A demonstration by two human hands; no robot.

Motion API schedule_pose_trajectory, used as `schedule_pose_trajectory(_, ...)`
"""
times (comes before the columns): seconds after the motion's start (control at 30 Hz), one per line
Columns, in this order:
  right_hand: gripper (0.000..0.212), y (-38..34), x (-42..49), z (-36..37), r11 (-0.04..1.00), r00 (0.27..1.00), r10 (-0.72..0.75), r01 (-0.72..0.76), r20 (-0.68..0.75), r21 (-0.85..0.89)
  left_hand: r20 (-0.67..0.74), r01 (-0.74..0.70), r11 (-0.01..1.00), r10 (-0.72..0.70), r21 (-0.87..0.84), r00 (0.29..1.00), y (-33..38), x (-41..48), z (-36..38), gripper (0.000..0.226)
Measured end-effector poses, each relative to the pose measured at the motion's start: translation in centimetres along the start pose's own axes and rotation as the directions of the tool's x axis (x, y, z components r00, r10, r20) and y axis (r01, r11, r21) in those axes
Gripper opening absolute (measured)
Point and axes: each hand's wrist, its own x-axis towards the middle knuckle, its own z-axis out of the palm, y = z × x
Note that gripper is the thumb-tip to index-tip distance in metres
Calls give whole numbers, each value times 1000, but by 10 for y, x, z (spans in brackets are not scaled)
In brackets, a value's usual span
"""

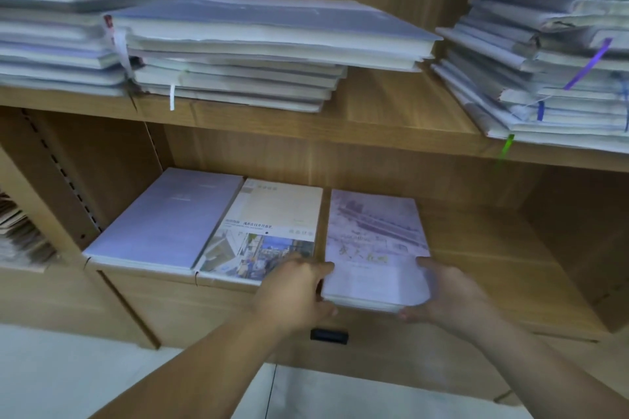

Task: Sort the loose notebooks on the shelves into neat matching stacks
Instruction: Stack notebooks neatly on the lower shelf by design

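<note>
- Setting: a wooden shelf unit (374, 153) stands on a pale floor (51, 367). A black handle (328, 336) sits on the panel under the lower shelf (493, 248).
- Left hand (296, 289): grasps the left front edge of the sketch stack (374, 248), thumb on top and fingers curled beneath.
- Right hand (449, 292): clasps the stack's right front corner the same way.
- Sketch stack: rightmost of three on the lower shelf. Its front end overhangs the shelf lip, and a narrow gap separates it from the photo stack (265, 224).
- The frame is soft, so whether the sketch stack rests on the board or is slightly lifted cannot be settled.
- Plain stack (170, 221): furthest left, touching the photo stack, with edges fairly square.
- Upper shelf, far: three piles (265, 41), ragged and skewed, with loose ribbons hanging out.
- Step in hand, by judgement: seating or squaring the sketch stack in its row.
- Next move calls for pushing it back level with its neighbours, sides parallel, both hands even so the covers do not fan. The upper piles remain unsorted.
</note>
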Motion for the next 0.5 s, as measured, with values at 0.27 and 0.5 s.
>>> schedule_pose_trajectory(0.27, 107, 6, 5, 15, 998, 995, -57, 57, -82, 6, -69, 67, 998, -68, -20, 995, 2, 4, 14, 40)
schedule_pose_trajectory(0.5, 97, 16, 7, 23, 993, 982, -99, 88, -160, -78, -66, 66, 997, -68, -31, 996, 0, 5, 17, 59)
